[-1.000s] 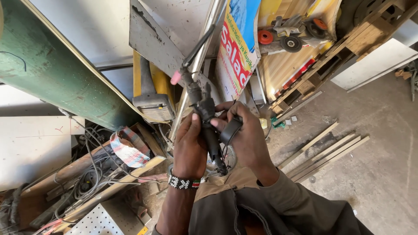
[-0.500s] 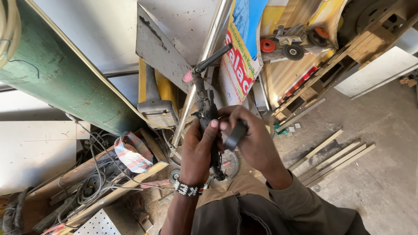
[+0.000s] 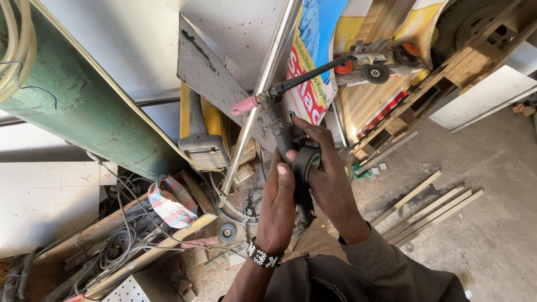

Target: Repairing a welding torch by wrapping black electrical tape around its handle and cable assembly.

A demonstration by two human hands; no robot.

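Observation:
A welding torch (image 3: 278, 120) with a pink ceramic nozzle (image 3: 245, 105) and a long black back cap points left in the middle of the head view. My left hand (image 3: 277, 207), with a beaded black-and-white wristband (image 3: 263, 256), grips the torch handle from below. My right hand (image 3: 321, 168) wraps a roll of black tape (image 3: 304, 161) against the handle, fingers spread over it. The torch's hose runs down between both hands and is hidden behind them.
A shiny steel pipe (image 3: 263, 84) leans behind the torch. A green panel (image 3: 78, 106) stands at left above tangled cables (image 3: 120, 246). A yellow welder box (image 3: 201, 134) sits behind. Wooden strips (image 3: 430, 207) lie on the concrete floor at right. An angle grinder (image 3: 375, 61) rests on a pallet.
Both hands have lifted the torch a little and tilted it, so the back cap now sticks out to the right. My right hand has shifted the tape roll around the handle.

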